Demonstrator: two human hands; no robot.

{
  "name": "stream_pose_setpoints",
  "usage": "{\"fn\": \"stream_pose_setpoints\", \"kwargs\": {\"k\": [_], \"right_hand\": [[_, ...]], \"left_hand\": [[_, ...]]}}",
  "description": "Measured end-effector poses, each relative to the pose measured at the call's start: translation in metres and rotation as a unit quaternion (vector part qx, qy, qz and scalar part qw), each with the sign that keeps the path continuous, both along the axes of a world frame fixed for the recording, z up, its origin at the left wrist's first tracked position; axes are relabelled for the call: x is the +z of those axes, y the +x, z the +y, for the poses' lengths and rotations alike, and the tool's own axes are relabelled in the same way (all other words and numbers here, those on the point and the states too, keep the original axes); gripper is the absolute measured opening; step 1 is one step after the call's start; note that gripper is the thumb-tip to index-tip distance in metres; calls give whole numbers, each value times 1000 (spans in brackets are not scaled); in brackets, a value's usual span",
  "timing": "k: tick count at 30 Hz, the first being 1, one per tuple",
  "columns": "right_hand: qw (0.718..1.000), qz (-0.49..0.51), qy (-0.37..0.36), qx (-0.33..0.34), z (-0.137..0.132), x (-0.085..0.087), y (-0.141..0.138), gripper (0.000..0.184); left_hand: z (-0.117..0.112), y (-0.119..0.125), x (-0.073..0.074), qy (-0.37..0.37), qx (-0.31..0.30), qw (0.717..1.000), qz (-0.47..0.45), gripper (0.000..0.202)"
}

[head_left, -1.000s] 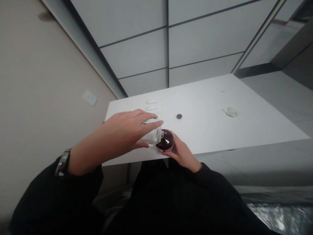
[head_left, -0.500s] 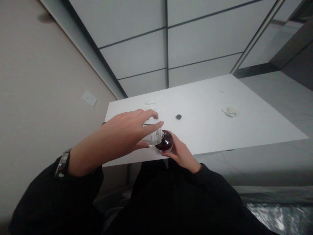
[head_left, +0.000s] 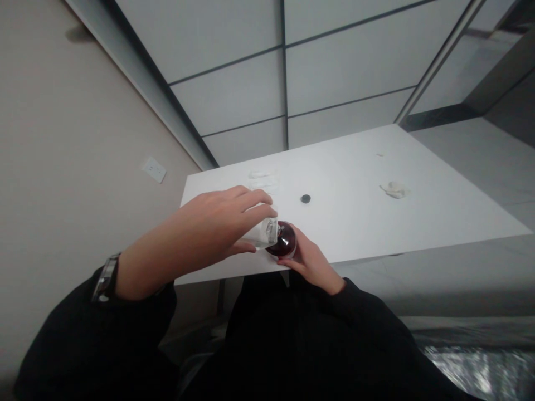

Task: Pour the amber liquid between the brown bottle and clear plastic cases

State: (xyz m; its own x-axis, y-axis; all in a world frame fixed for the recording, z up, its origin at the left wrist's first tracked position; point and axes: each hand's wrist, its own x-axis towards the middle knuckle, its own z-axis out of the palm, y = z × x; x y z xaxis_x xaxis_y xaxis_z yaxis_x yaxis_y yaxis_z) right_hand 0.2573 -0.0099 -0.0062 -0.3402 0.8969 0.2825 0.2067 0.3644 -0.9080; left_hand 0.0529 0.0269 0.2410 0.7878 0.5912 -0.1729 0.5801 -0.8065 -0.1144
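My left hand (head_left: 221, 225) is closed around a clear, transparent bottle-like container (head_left: 267, 233), tipped over on its side. Its end meets the top of a dark reddish-brown bottle (head_left: 285, 242); whether they touch I cannot tell. The brown bottle stands at the near edge of the white table (head_left: 355, 223), and my right hand (head_left: 311, 259) wraps round its right side. Fingers hide much of the clear container. Beyond both hands lies a small round dark cap (head_left: 305, 199).
A crumpled whitish scrap (head_left: 394, 190) lies on the right part of the table. Thin clear wrappers or strips (head_left: 261, 175) are behind my left hand. A beige wall with a socket (head_left: 154, 169) is at left; white panelled doors (head_left: 242, 100) stand behind the table.
The fingers of my left hand have come down closer onto the clear container. My right hand and the brown bottle have stayed in place.
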Motion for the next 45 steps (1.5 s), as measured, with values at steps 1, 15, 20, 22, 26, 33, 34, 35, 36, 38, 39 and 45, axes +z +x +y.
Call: {"fn": "stream_pose_setpoints", "kwargs": {"k": [1,15,20,22,26,33,34,35,36,38,39,45], "right_hand": [[1000,1,1,-1,0,-1,0,84],[1000,6,0,-1,0,-4,0,86],[1000,-1,15,-1,1,-9,0,87],[1000,-1,18,-1,1,-10,0,87],[1000,-4,17,-3,0,-9,0,88],[1000,-10,9,-7,0,-9,-1,87],[1000,-10,8,-6,0,-9,-1,86],[1000,-10,7,-6,0,-8,-1,85],[1000,-9,5,-5,0,-8,-1,85],[1000,-9,2,-6,1,-7,-1,86],[1000,-9,0,-7,1,-6,-1,86],[1000,-9,-5,-5,0,-5,0,85]], "left_hand": [[0,0,0,0,-2,1000,-1,47],[3,6,4,10,-24,1000,0,45],[4,7,1,6,-30,1000,0,50],[4,9,2,1,-29,1000,-1,51],[3,13,5,3,-35,999,-4,47],[2,17,8,-5,-34,999,-4,37],[2,17,8,-7,-34,999,-5,36],[2,17,8,-8,-35,999,-6,35],[3,18,8,-8,-37,999,-8,34],[3,19,8,-8,-39,999,-10,31],[3,19,8,-9,-38,999,-10,30],[2,20,9,-16,-33,999,-19,31]]}}
